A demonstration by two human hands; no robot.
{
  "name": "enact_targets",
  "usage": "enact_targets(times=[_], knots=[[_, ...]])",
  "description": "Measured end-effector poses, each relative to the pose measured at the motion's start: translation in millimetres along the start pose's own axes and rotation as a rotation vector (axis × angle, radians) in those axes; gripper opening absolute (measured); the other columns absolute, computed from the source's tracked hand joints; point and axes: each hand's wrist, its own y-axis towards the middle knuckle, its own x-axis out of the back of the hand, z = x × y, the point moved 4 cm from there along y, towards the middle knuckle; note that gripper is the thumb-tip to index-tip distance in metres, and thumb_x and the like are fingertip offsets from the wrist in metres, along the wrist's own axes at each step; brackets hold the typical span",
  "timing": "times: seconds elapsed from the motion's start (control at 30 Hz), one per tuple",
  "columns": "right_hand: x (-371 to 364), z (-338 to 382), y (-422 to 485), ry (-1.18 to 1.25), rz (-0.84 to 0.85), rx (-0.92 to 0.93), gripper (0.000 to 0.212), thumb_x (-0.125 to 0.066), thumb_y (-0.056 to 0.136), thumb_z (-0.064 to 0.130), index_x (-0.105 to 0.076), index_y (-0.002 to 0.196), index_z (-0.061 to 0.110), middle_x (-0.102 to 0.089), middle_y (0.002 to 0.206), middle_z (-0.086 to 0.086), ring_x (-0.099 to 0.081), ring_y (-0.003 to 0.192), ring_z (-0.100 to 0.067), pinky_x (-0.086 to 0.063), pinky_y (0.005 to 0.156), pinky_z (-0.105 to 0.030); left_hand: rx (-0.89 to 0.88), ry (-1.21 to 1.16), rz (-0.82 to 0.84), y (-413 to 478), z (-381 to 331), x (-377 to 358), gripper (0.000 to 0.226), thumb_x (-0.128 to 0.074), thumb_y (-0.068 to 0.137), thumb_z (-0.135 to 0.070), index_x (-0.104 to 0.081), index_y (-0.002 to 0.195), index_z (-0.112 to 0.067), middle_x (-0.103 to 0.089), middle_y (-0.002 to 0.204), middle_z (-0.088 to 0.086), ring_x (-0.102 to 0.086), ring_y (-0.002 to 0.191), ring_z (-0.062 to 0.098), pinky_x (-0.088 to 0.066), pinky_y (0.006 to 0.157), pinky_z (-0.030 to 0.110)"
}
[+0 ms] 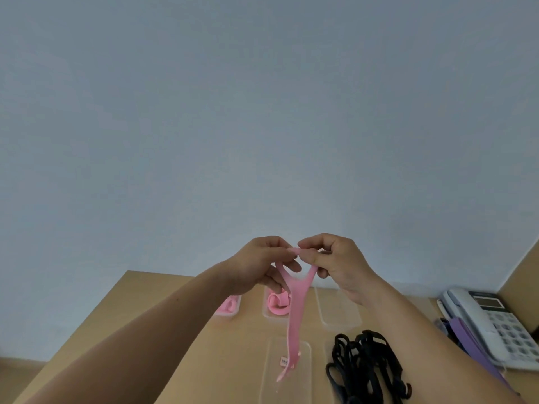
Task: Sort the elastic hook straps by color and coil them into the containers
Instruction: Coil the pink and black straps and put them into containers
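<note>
Both hands, left (pixel 259 265) and right (pixel 335 263), fingers pinching pink strap (pixel 296 316) top, raised above desk (pixel 175 345); tail dangles over clear container (pixel 303 383). Risk: elastic slips, loop unravels, hook snags black straps (pixel 364 365).

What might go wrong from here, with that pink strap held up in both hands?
The pink strap is only pinched at its top by the left hand and right hand, so it may slip free. Its loose end dangles over a clear container, beside the black straps; it might snag there.
</note>
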Motion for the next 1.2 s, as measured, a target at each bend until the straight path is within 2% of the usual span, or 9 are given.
enact_targets(times=[0.07,0.13,0.2,0.3,0.43,0.53,0.77,0.93,1.2], knots=[[1,0,-2,-0.002,-0.013,-0.001,0.025,-0.084,0.064,0.042,-0.077,0.085,0.028,-0.065,0.069,0.013,-0.053,0.054,-0.007,-0.045,0.054,-0.020,-0.040,0.063,-0.045,-1,-1,-2,0.018,-0.066,0.091,-0.021,-0.063,0.100,-0.005,-0.074,0.092,0.010,-0.067,0.064,0.028,-0.053,0.052,0.029],[1,1,-4,0.006,0.000,-0.006,0.012,-0.076,0.082,0.037,-0.077,0.083,0.024,-0.071,0.074,0.007,-0.052,0.053,-0.011,-0.045,0.052,-0.022,-0.082,0.111,-0.084,-1,-4,-5,0.026,-0.072,0.088,-0.027,-0.064,0.098,-0.004,-0.074,0.088,0.009,-0.067,0.065,0.028,-0.053,0.053,0.030],[1,1,-6,-0.023,0.005,-0.018,0.022,-0.069,0.089,0.038,-0.077,0.078,0.021,-0.074,0.078,-0.001,-0.050,0.050,-0.013,-0.044,0.051,-0.023,-0.122,0.158,-0.125,-1,-7,-5,0.026,-0.075,0.086,-0.025,-0.066,0.097,-0.003,-0.073,0.086,0.009,-0.067,0.066,0.027,-0.054,0.055,0.030],[0,1,-8,-0.087,-0.011,0.001,0.017,-0.074,0.085,0.034,-0.077,0.073,0.021,-0.074,0.074,-0.002,-0.055,0.051,-0.005,-0.043,0.050,-0.018,-0.169,0.216,-0.179,-2,-10,-4,0.010,-0.068,0.087,-0.009,-0.067,0.095,-0.003,-0.072,0.083,0.014,-0.067,0.066,0.023,-0.057,0.063,0.034],[-3,3,-9,-0.063,-0.048,0.055,0.014,-0.071,0.087,0.020,-0.077,0.074,0.022,-0.071,0.073,-0.006,-0.052,0.053,-0.007,-0.042,0.050,-0.019,-0.068,0.050,-0.107,-6,-6,-9,0.027,-0.069,0.086,-0.016,-0.062,0.106,0.001,-0.073,0.095,0.020,-0.064,0.068,0.025,-0.054,0.067,0.034],[-7,4,-10,-0.063,-0.025,0.076,0.013,-0.070,0.087,0.017,-0.076,0.076,0.020,-0.067,0.070,-0.002,-0.050,0.051,-0.007,-0.042,0.050,-0.020,0.009,0.042,-0.025,-10,-1,-9,0.039,-0.064,0.085,-0.025,-0.060,0.112,0.003,-0.071,0.091,0.020,-0.066,0.072,0.028,-0.051,0.071,0.037],[-11,6,-12,-0.269,-0.086,0.210,0.015,-0.074,0.088,0.017,-0.074,0.079,0.029,-0.066,0.067,0.022,-0.059,0.061,0.002,-0.045,0.059,-0.012,0.033,-0.087,0.017,-13,1,-4,0.026,-0.066,0.082,-0.020,-0.061,0.101,-0.003,-0.067,0.083,0.019,-0.065,0.067,0.031,-0.056,0.063,0.035],[-12,10,-16,-0.339,-0.144,0.336,0.026,-0.074,0.086,0.012,-0.072,0.080,0.037,-0.071,0.081,0.014,-0.065,0.078,0.000,-0.049,0.069,-0.013,0.047,-0.151,-0.001,-11,0,-4,0.023,-0.066,0.090,-0.024,-0.063,0.095,-0.002,-0.064,0.084,0.018,-0.063,0.062,0.028,-0.056,0.060,0.034],[-5,-4,-15,-0.149,-0.075,0.120,0.008,-0.070,0.090,0.025,-0.074,0.086,0.021,-0.071,0.074,0.003,-0.064,0.061,-0.009,-0.052,0.059,-0.024,-0.112,-0.146,-0.133,-7,-4,-1,0.019,-0.074,0.085,-0.003,-0.059,0.096,0.001,-0.070,0.084,0.025,-0.068,0.072,0.031,-0.058,0.064,0.033]])
